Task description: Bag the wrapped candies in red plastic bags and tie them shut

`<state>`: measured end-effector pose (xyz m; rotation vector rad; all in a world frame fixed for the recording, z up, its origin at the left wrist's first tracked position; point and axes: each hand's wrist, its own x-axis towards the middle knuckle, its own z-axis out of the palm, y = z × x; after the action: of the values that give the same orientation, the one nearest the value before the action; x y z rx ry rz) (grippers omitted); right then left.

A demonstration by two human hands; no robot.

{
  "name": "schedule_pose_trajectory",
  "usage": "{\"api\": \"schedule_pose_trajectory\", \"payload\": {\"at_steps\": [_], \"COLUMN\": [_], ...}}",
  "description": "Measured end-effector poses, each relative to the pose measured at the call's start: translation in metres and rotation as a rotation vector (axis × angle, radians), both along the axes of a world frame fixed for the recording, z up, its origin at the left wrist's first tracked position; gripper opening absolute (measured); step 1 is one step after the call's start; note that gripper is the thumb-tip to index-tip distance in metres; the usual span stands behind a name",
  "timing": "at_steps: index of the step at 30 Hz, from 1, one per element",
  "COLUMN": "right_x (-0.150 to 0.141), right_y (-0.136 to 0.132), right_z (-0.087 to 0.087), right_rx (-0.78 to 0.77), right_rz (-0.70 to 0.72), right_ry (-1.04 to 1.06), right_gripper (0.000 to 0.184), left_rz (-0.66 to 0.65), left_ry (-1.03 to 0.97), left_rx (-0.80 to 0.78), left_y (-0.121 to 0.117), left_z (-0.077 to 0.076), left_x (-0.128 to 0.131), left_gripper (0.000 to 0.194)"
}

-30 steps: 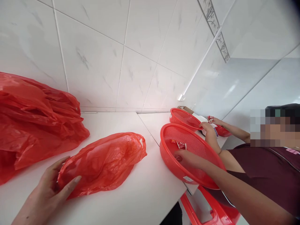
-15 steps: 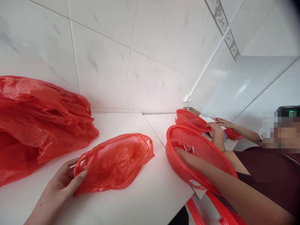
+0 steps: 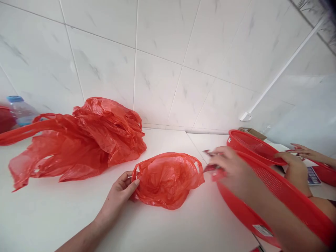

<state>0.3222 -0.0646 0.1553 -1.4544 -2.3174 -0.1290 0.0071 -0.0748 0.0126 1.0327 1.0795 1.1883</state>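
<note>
Red plastic bag [image 3: 168,185] lying open-mouthed on the white table

The bag is resting near the middle of the table [image 3: 157,232], between the left hand [image 3: 118,196] and a near red basket [image 3: 278,190]. Its mouth is gaping in a rough oval, and its thin, glossy film is letting some light through. Creases are gathering inside, deeper red where the film is folding over itself. Handle loops are showing at both ends, and the lower side is bulging out.

The left hand is pinching the loop at the left end, thumb and fingers closing on the film. The right hand [image 3: 231,169], blurred, is hovering beside the bag's right end, its fingers clamping small red packets [image 3: 215,173]; their number is not clear.

Behind and left of the bag, a heap of red bags [image 3: 112,136] is sprawling, with a blue-capped bottle [image 3: 23,110] standing past it. At the right, another person's hand [image 3: 288,161] is touching the rim of a far red basket [image 3: 254,145], near a cardboard box [image 3: 253,133]. White tiles [image 3: 160,80] are rising behind the table.
</note>
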Motion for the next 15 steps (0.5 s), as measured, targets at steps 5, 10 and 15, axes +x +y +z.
{"api": "schedule_pose_trajectory", "payload": {"at_steps": [5, 10, 15], "right_x": [-0.089, -0.075, 0.019], "right_y": [0.019, 0.027, 0.024], "right_z": [-0.052, -0.041, -0.004], "right_rx": [-0.104, -0.183, -0.102], "right_rz": [0.225, 0.201, -0.379], "right_ry": [-0.147, -0.082, -0.022], "right_gripper": [0.019, 0.044, 0.015], "left_rz": [0.004, -0.014, -0.056], "left_ry": [0.053, 0.045, 0.038], "left_rx": [0.025, 0.018, -0.010], "left_y": [0.001, 0.005, 0.008], "left_z": [-0.003, -0.014, -0.018], "left_x": [-0.001, -0.004, -0.004], "left_gripper": [0.042, 0.050, 0.049]}}
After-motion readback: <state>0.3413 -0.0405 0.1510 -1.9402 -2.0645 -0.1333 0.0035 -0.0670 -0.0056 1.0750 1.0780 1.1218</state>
